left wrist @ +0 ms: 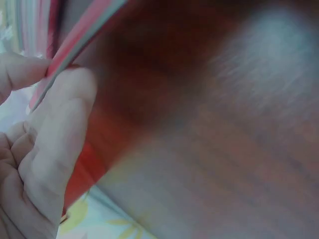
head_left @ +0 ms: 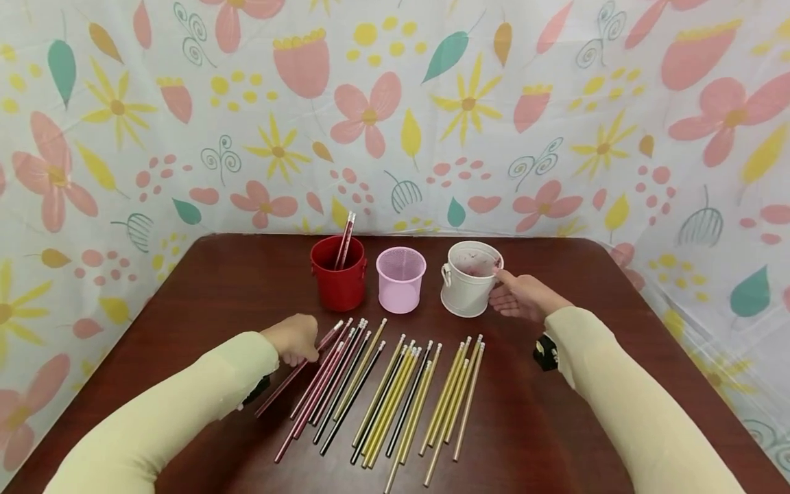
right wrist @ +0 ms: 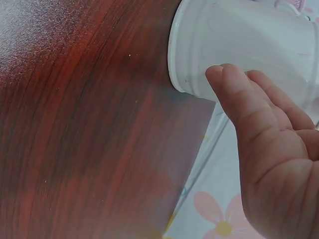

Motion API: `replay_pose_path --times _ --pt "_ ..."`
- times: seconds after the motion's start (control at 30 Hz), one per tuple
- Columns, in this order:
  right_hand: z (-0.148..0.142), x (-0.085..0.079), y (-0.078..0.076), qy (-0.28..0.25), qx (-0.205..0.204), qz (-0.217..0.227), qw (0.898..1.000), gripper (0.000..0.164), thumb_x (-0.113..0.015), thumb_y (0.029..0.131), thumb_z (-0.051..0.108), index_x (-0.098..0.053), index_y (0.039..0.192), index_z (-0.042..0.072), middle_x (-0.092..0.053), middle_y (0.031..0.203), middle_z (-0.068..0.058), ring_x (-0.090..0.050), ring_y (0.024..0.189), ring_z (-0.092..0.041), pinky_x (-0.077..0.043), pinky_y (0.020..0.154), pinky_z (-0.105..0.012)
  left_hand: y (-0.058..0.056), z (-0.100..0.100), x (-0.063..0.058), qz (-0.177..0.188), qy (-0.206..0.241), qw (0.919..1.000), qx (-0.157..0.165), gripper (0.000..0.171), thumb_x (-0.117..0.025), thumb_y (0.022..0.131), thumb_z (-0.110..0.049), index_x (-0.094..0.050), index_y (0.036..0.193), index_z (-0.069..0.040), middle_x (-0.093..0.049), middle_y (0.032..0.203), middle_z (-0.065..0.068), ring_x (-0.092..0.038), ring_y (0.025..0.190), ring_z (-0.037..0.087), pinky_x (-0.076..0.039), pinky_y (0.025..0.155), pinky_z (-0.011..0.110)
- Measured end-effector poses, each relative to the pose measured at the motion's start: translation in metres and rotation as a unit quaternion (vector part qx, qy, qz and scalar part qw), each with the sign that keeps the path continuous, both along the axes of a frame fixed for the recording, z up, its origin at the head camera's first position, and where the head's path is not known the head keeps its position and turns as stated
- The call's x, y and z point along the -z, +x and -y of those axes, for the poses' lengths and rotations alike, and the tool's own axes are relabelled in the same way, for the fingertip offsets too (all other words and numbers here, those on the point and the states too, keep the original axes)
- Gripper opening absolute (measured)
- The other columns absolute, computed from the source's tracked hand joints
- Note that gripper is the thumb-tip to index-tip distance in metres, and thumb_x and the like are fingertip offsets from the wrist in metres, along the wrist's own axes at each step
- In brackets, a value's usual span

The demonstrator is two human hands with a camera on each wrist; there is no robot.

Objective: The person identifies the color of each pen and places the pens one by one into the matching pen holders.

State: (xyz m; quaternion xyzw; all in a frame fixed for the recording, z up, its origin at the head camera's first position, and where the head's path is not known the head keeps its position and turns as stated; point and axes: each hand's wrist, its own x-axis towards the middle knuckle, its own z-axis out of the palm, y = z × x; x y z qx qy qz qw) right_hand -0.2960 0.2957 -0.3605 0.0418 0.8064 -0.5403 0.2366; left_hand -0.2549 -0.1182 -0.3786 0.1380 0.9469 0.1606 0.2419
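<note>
At the left, the left forearm reaches forward and inward over the table (head_left: 204,295), its hand (head_left: 295,337) palm-down, thumb and fingertips pinching a red pencil (head_left: 280,389). That pencil lies at a slant in front of the red pail, at the left edge of the loose pencils (head_left: 409,401): its long axis runs from near left to far right, eraser end pointing away from the person, toward the pails. The red pail (head_left: 341,291) stands upright with pencils leaning in it, erasers up. The loose pencils fan out across the table, erasers at the far ends, most tipped slightly rightward there. Next come the upright pink cup (head_left: 401,291) and white pail (head_left: 464,295). At the right, the right hand (head_left: 526,296) is spread, thumb up at the white pail's rim, fingers extended along its outer wall.
</note>
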Motion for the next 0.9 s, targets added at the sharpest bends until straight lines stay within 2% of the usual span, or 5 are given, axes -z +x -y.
replay_pose_path --times 0.37,0.5,0.63,0.77,0.9 --pt "0.004 -0.010 -0.003 0.015 -0.015 -0.004 1.000 0.077 -0.020 0.102 0.045 -0.036 0.130 -0.025 -0.044 0.133 -0.037 -0.058 0.107 -0.028 -0.044 0.099 -0.044 -0.004 0.013 -0.039 -0.042 0.033 0.9985 0.015 0.028 -0.066 0.081 -0.004 -0.054 0.056 -0.007 -0.058 0.050 0.005 -0.059 0.045 0.014 -0.053 0.048 0.029" --pt "0.006 -0.009 -0.003 0.017 -0.012 -0.004 1.000 0.076 -0.021 0.102 0.045 -0.037 0.130 -0.024 -0.043 0.134 -0.037 -0.057 0.111 -0.031 -0.041 0.101 -0.045 -0.007 0.016 -0.056 -0.043 0.061 0.9971 0.014 0.010 -0.064 0.082 -0.005 -0.064 0.075 0.003 -0.062 0.056 0.006 -0.062 0.050 0.013 -0.054 0.050 0.028" --pt "0.005 -0.008 -0.002 0.019 -0.008 -0.002 1.000 0.075 -0.021 0.103 0.044 -0.037 0.130 -0.024 -0.043 0.134 -0.037 -0.054 0.115 -0.036 -0.040 0.102 -0.047 -0.008 0.011 -0.075 -0.048 0.080 0.9956 0.009 0.014 -0.064 0.084 -0.006 -0.065 0.088 0.007 -0.064 0.061 0.007 -0.064 0.054 0.014 -0.055 0.054 0.028" --pt "0.003 -0.008 0.000 0.025 -0.006 -0.004 1.000 0.073 -0.021 0.103 0.042 -0.037 0.130 -0.024 -0.047 0.131 -0.036 -0.056 0.112 -0.035 -0.041 0.101 -0.046 -0.007 0.005 -0.095 -0.089 0.099 0.9910 0.016 0.010 -0.063 0.082 -0.006 -0.066 0.080 0.003 -0.064 0.060 0.006 -0.063 0.053 0.015 -0.054 0.052 0.027" --pt "0.002 -0.007 0.001 0.027 -0.003 -0.007 1.000 0.073 -0.023 0.103 0.042 -0.039 0.129 -0.024 -0.055 0.123 -0.031 -0.061 0.099 -0.024 -0.045 0.096 -0.043 0.001 0.010 -0.117 -0.151 0.142 0.9781 0.013 0.011 -0.062 0.083 -0.006 -0.068 0.080 0.003 -0.067 0.064 0.006 -0.064 0.056 0.016 -0.053 0.054 0.027"
